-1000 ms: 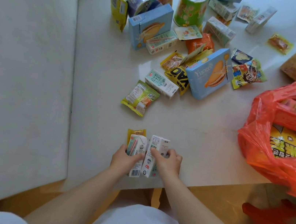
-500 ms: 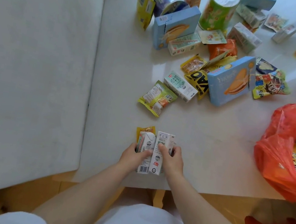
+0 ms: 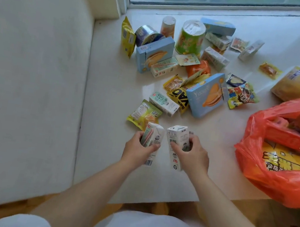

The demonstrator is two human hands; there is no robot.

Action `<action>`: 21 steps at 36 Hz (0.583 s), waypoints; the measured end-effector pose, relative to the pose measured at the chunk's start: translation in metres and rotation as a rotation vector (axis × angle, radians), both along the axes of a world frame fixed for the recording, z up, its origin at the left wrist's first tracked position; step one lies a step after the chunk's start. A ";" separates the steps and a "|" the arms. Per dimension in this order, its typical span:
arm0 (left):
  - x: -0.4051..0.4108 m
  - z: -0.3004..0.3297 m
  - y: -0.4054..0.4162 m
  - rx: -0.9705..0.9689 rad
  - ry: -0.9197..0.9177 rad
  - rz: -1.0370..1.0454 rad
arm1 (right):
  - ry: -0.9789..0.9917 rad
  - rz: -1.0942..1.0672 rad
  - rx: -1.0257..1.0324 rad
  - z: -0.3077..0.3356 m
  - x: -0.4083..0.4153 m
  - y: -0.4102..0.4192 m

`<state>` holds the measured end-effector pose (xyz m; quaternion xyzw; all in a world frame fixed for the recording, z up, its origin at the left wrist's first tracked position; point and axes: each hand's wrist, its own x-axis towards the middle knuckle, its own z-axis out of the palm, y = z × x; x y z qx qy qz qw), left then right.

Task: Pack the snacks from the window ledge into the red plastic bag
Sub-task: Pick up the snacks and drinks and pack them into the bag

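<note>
Left hand (image 3: 138, 148) grips one small carton (image 3: 152, 136); right hand (image 3: 193, 155) grips another carton (image 3: 178, 142). Red plastic bag (image 3: 271, 180) sits well right; its slack mouth risks snagging, dropping either carton onto ledge (image 3: 107, 107)

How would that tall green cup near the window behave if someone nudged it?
The green cup would probably tip rather than slide: it stands upright, tall and narrower at the base. Once down, its round sides would likely let it roll. It looks like a sealed paper snack cup, so probably light, and a firm squeeze might dent it.
</note>
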<state>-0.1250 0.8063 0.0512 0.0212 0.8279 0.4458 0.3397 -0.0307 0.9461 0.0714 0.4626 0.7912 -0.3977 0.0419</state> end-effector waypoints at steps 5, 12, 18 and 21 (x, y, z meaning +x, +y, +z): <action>0.000 0.027 0.044 0.098 0.077 -0.068 | 0.106 -0.032 0.147 0.040 0.005 0.033; 0.021 0.061 0.109 0.222 0.099 -0.060 | 0.230 -0.111 0.232 0.084 0.038 0.100; 0.062 0.084 0.183 0.342 0.065 -0.055 | 0.409 -0.241 0.164 0.101 0.088 0.172; 0.087 0.092 0.223 0.371 0.124 -0.050 | 0.491 -0.303 0.139 0.104 0.116 0.212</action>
